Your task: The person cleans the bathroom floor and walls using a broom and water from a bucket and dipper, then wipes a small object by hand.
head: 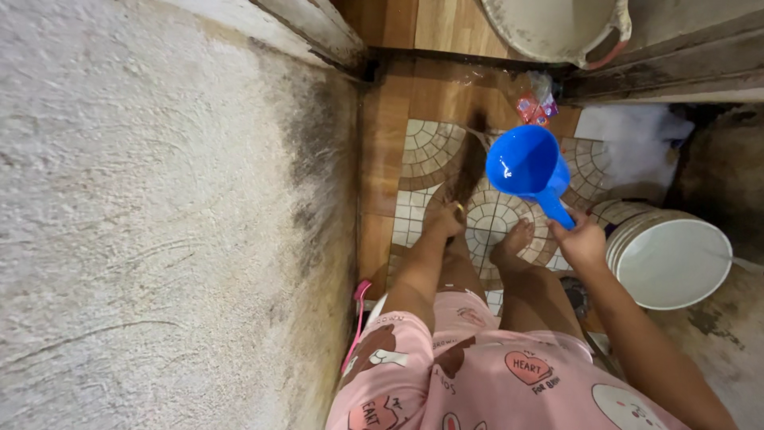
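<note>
My right hand (581, 239) grips the handle of a blue plastic dipper (525, 163) and holds it above the wet mosaic tile floor (430, 147), its bowl tilted towards me. My left hand (442, 221) reaches down to the floor beside my left foot, touching the near end of a dark, wet-looking shape (471, 163) that stretches away over the tiles. Whether the fingers grip it is unclear. My bare right foot (513, 243) rests on the tiles below the dipper. I wear pink printed shorts (477, 374).
A rough, stained concrete wall (159, 223) fills the left side. A white bucket (672, 259) stands at the right, close to my right hand. A pale basin (557, 28) sits at the top, with a small red sachet (537, 103) below it. A pink stick-like item (358, 318) leans by the wall.
</note>
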